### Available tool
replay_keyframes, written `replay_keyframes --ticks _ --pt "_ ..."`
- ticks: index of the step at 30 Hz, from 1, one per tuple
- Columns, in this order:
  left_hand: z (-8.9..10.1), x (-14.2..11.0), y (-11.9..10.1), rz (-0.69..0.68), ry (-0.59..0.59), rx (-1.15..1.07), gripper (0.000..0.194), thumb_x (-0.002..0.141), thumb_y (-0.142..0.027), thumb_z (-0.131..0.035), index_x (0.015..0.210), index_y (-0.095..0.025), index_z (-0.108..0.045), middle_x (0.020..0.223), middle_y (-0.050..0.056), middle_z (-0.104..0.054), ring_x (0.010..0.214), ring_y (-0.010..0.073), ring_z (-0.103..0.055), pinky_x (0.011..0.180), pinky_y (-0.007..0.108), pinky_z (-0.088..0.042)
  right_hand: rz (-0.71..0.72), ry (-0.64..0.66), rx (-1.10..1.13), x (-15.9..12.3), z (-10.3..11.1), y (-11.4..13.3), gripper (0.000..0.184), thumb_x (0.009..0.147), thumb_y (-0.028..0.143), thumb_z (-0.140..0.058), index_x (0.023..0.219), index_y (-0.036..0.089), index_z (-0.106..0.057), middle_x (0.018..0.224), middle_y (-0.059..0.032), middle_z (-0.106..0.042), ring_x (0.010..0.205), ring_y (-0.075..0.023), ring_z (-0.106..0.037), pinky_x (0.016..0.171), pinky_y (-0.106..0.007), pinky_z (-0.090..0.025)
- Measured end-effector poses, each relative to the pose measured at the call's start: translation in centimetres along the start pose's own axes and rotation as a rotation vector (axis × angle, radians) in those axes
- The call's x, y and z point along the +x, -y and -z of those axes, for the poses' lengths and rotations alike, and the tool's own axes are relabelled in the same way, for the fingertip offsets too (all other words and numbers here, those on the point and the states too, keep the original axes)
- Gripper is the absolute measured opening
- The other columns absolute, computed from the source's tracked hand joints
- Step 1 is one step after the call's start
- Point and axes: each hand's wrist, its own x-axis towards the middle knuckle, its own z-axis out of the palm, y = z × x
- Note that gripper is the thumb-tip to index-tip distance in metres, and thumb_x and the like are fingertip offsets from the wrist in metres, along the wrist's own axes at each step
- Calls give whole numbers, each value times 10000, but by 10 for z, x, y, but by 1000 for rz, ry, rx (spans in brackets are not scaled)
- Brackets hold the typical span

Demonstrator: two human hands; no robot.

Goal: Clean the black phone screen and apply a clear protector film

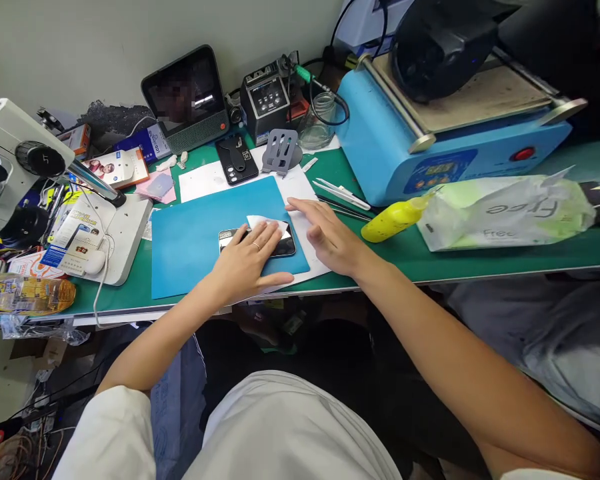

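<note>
A smartphone [286, 247] with a dark glossy face lies on a blue mat [190, 247] on the workbench. My left hand [247, 257] rests flat over it, fingers stretched out and thumb apart. Under those fingers a white wipe [260, 220] is pressed against the phone, its corner sticking out beyond the fingertips. Just right of the phone, my right hand [335, 237] hovers near the mat's edge. Its fingers are extended and apart, with nothing visible in them. Most of the phone's middle is hidden by the left hand and the wipe.
Tweezers [343, 195], a yellow bottle [395, 220] and a wipes pack [505, 213] lie to the right. A blue heating machine [405, 160] stands behind them. Beyond the mat are a black phone case [236, 160] and a grey stand [281, 152]. A microscope [25, 153] occupies the left.
</note>
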Motion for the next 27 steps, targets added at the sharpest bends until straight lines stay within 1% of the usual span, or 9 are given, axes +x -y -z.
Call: replay_keyframes --ticks 3,6,9,11,14,16,21,24,27 --pt "-2 3 -9 -56 -15 -5 1051 978 -844 -277 1668 -50 -263 1743 161 -253 1650 310 -194 1341 482 -119 1 -2 13 0 1 -1 1024 904 873 -99 1603 215 -456 1501 -167 -614 1460 -369 -485 1250 -610 -359" --pt "0 5 -8 -81 -8 -21 964 1014 -802 -254 1669 -96 -284 1735 133 -290 1646 286 -220 1343 491 -115 8 0 16 -1 1 -2 1021 907 870 -104 1599 209 -460 1502 -169 -612 1461 -367 -479 1253 -610 -352" --pt "3 8 -2 -33 -7 -10 888 1048 -749 -268 1663 -109 -309 1730 137 -307 1634 299 -258 1340 522 -114 5 6 18 0 1 -1 1032 903 874 -109 1598 196 -462 1501 -174 -612 1461 -365 -478 1253 -602 -354" --pt "2 10 -4 -28 -23 0 955 1019 -789 -299 1660 -80 -302 1727 169 -300 1633 322 -255 1338 514 -114 4 5 20 0 1 0 1044 901 876 -105 1594 183 -465 1500 -181 -612 1460 -364 -479 1253 -593 -356" --pt "-3 11 -12 -85 -40 -14 1078 950 -873 -326 1670 -73 -265 1736 186 -262 1642 325 -221 1335 473 -135 18 -14 22 1 -1 -2 1042 906 870 -98 1584 175 -477 1498 -181 -613 1460 -357 -480 1258 -585 -350" --pt "-5 12 -13 -100 -38 -31 1082 939 -885 -315 1675 -94 -257 1737 179 -264 1643 311 -222 1337 475 -133 29 -14 22 1 -2 -4 1033 911 866 -103 1579 176 -483 1494 -179 -618 1454 -354 -486 1258 -588 -349" --pt "-2 13 -8 10 -39 -7 1067 960 -863 -316 1662 -60 -280 1737 199 -256 1643 320 -222 1340 490 -117 39 -5 25 1 -1 -7 991 915 859 -109 1586 229 -479 1486 -159 -627 1454 -357 -484 1259 -612 -334" --pt "-1 9 -13 -33 -34 2 1140 918 -903 -328 1652 -31 -288 1734 198 -268 1641 321 -227 1341 462 -128 29 -7 32 0 0 -4 971 925 845 -105 1593 243 -471 1493 -157 -620 1459 -359 -478 1262 -618 -326" --pt "-1 7 -16 -44 -30 0 1076 948 -875 -298 1654 -62 -301 1729 174 -298 1637 300 -247 1343 473 -129 25 -23 35 -1 0 -1 971 927 844 -110 1592 238 -474 1495 -159 -619 1460 -360 -476 1263 -614 -327"
